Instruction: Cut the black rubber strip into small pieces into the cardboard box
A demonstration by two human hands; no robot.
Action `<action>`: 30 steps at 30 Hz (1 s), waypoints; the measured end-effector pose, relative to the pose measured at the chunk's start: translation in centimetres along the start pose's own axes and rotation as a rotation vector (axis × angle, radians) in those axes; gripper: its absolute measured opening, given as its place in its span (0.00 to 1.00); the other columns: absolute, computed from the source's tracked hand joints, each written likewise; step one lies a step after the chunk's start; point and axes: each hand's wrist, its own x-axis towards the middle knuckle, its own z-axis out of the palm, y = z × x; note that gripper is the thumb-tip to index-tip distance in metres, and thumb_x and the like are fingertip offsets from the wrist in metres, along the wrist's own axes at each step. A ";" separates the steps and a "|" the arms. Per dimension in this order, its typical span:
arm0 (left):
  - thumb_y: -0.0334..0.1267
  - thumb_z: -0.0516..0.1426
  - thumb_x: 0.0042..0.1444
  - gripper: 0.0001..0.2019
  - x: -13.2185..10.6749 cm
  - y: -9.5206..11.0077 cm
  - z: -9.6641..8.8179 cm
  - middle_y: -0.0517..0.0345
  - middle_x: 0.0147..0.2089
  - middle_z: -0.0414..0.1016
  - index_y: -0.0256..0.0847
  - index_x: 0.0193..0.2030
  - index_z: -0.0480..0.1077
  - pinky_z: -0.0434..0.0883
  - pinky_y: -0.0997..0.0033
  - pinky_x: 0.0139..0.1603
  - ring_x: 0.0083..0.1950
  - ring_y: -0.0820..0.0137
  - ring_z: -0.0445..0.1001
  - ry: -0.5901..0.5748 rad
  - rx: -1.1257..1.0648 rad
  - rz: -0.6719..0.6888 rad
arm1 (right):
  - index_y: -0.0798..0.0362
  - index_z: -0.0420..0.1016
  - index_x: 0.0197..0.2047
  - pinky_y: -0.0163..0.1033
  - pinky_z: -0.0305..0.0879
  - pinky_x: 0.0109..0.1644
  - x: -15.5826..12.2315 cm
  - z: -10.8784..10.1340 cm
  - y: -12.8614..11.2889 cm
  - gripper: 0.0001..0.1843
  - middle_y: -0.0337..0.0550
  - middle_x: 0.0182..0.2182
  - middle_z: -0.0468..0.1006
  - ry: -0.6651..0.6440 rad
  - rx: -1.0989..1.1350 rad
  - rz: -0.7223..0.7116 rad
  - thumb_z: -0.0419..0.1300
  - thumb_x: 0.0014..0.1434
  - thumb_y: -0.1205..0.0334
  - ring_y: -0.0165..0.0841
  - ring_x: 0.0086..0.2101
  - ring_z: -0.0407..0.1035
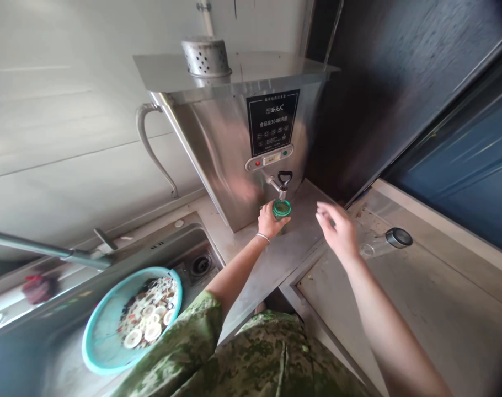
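Note:
My left hand (269, 220) is wrapped round a cup with a green rim (282, 208), held upright just under the spout of a tap (282, 192). The tap, with a black loop handle (284, 177), sticks out of the front of a steel water boiler (218, 149). Whether water is flowing cannot be made out. To the right of the cup, my right hand (337, 229) hangs in the air, fingers loosely bent with a gap between thumb and forefinger, holding nothing visible. A clear bottle with a dark lid (399, 237) lies on its side on the counter beyond it.
A sink (193, 231) at the left holds a turquoise basket (87, 342) with food scraps in it. A perforated metal pot (207, 58) sits on the boiler. At the right runs a metal counter (400, 309) with a raised back edge; a dark panel (358, 94) stands behind.

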 end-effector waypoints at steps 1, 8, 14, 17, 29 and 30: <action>0.50 0.67 0.44 0.39 0.0 0.0 0.0 0.43 0.59 0.68 0.42 0.62 0.61 0.68 0.52 0.56 0.61 0.51 0.66 -0.005 -0.002 0.005 | 0.51 0.75 0.54 0.40 0.70 0.46 2.9 0.3 -1.2 0.19 0.47 0.40 0.79 0.010 -0.037 -0.062 0.55 0.64 0.53 0.33 0.34 0.73; 0.51 0.67 0.45 0.41 0.4 -0.1 0.0 0.43 0.60 0.68 0.42 0.64 0.58 0.66 0.50 0.58 0.62 0.51 0.66 -0.058 -0.022 0.009 | 0.51 0.80 0.47 0.34 0.62 0.38 12.1 4.1 -5.0 0.15 0.43 0.37 0.77 -0.114 -0.183 -0.198 0.57 0.63 0.54 0.30 0.32 0.70; 0.51 0.68 0.44 0.42 0.5 -1.2 0.4 0.44 0.61 0.69 0.43 0.64 0.58 0.65 0.51 0.59 0.62 0.52 0.67 -0.084 -0.066 0.012 | 0.53 0.82 0.35 0.32 0.58 0.35 13.9 5.1 -3.9 0.12 0.41 0.30 0.78 -0.138 -0.090 -0.193 0.60 0.62 0.56 0.29 0.31 0.69; 0.51 0.69 0.43 0.41 0.4 -1.8 0.7 0.43 0.59 0.70 0.42 0.62 0.60 0.65 0.50 0.58 0.61 0.52 0.69 -0.093 -0.073 0.015 | 0.54 0.83 0.35 0.32 0.59 0.36 14.9 5.4 -3.4 0.13 0.40 0.30 0.79 -0.154 -0.041 -0.173 0.61 0.61 0.55 0.28 0.30 0.69; 0.50 0.70 0.39 0.40 0.5 -2.3 1.6 0.44 0.57 0.72 0.41 0.59 0.63 0.67 0.50 0.57 0.59 0.52 0.70 -0.064 -0.104 0.017 | 0.57 0.83 0.38 0.33 0.63 0.41 16.5 6.4 -3.0 0.14 0.41 0.31 0.82 -0.243 0.042 -0.051 0.63 0.59 0.54 0.29 0.33 0.73; 0.50 0.70 0.39 0.40 0.5 -2.3 1.7 0.44 0.56 0.73 0.41 0.59 0.64 0.67 0.50 0.57 0.59 0.52 0.71 -0.051 -0.109 0.013 | 0.57 0.83 0.38 0.33 0.63 0.41 16.5 6.4 -3.0 0.14 0.41 0.31 0.82 -0.246 0.043 -0.043 0.64 0.59 0.55 0.29 0.33 0.73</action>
